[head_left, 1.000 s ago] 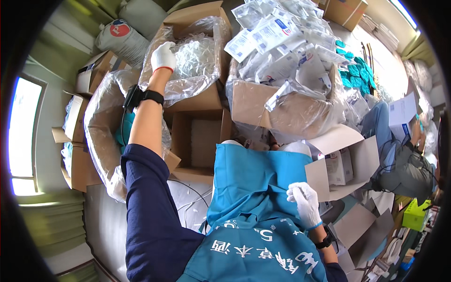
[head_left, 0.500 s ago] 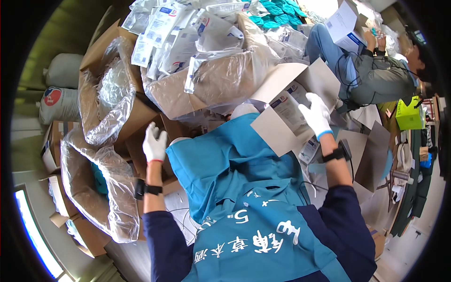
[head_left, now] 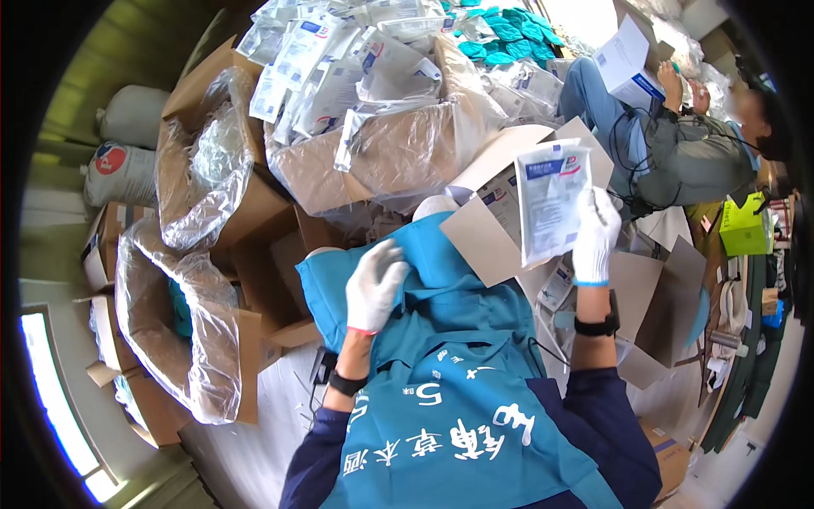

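A flat clear-and-white sealed packet with blue and red print is held up by its right edge in my right hand, which wears a white knit glove. Just behind it stands an opened small carton, its flaps spread and similar packets inside. My left hand, gloved in white too, is over my lap with its fingers apart and nothing in them. Beneath it lies the teal apron on my knees.
Ahead, a large plastic-lined box is heaped with packets. Teal bundles lie at the back. Two lined boxes stand at left. A seated person works at far right beside a lime-green bag.
My right hand has lifted a packet from the small carton and now holds it upright. My left hand has moved right, from beside the boxes to over my lap.
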A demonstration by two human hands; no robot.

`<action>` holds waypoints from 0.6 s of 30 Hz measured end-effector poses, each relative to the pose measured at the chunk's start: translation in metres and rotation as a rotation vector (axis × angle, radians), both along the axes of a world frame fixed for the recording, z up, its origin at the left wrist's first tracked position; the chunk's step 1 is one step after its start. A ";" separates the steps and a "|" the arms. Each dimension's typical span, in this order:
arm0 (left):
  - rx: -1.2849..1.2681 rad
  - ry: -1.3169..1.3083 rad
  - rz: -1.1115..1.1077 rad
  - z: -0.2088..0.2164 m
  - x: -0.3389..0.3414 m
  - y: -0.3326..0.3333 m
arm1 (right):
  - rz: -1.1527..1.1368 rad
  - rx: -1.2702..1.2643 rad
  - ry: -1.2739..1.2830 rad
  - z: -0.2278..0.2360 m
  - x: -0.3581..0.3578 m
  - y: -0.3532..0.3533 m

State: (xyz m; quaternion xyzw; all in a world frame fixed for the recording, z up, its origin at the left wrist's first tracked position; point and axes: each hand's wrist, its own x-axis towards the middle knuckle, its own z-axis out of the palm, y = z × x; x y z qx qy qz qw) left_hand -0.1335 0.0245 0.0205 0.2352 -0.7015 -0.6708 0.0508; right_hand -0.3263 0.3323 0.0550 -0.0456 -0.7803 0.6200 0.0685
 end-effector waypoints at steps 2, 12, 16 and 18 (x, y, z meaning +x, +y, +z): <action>0.183 0.186 -0.150 0.024 -0.020 0.025 | 0.131 -0.189 -0.028 0.000 0.028 -0.020; -0.386 0.168 -0.147 0.064 -0.021 0.008 | 0.762 -0.526 -0.238 -0.001 0.084 -0.088; -0.708 0.175 -0.358 0.054 0.004 0.001 | 1.028 -0.122 -0.151 0.022 0.065 -0.100; -0.789 0.211 -0.430 0.055 0.008 0.006 | 1.089 -0.083 -0.209 0.010 0.069 -0.106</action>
